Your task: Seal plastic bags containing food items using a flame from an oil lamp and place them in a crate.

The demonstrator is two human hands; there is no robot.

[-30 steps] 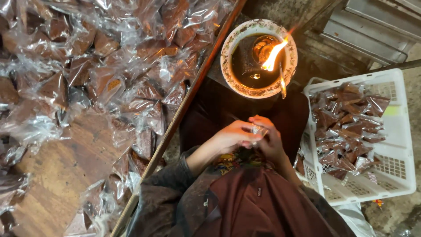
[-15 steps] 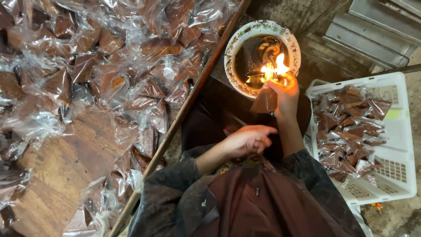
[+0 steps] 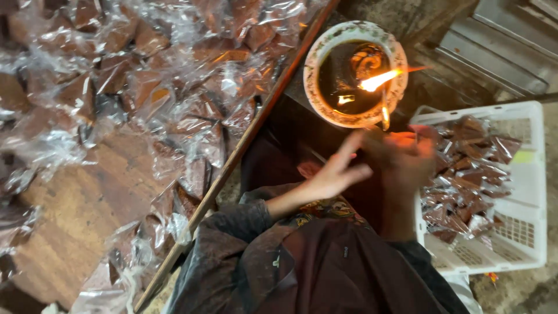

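Observation:
My left hand (image 3: 334, 174) hovers in front of my chest with its fingers spread, holding nothing. My right hand (image 3: 407, 160) is blurred by motion just beside it, at the near-left corner of the white plastic basket (image 3: 535, 192). Its fingers look curled, but I cannot make out what they hold. Just beyond both hands stands a white bowl (image 3: 314, 58) of dark oil with a burning flame (image 3: 375, 81). Brown packets in clear wrap (image 3: 465, 174) lie in the basket.
A wooden board (image 3: 75, 203) on my left carries a heap of several clear-wrapped brown packets (image 3: 174, 87); its raised wooden edge (image 3: 244, 145) runs diagonally past the bowl. Grey metal steps (image 3: 500, 40) are at the top right. My lap in dark cloth fills the bottom.
My right hand has pulled back from the flame toward the basket corner. My left hand has lifted and spread its fingers. The flame now leans to the right.

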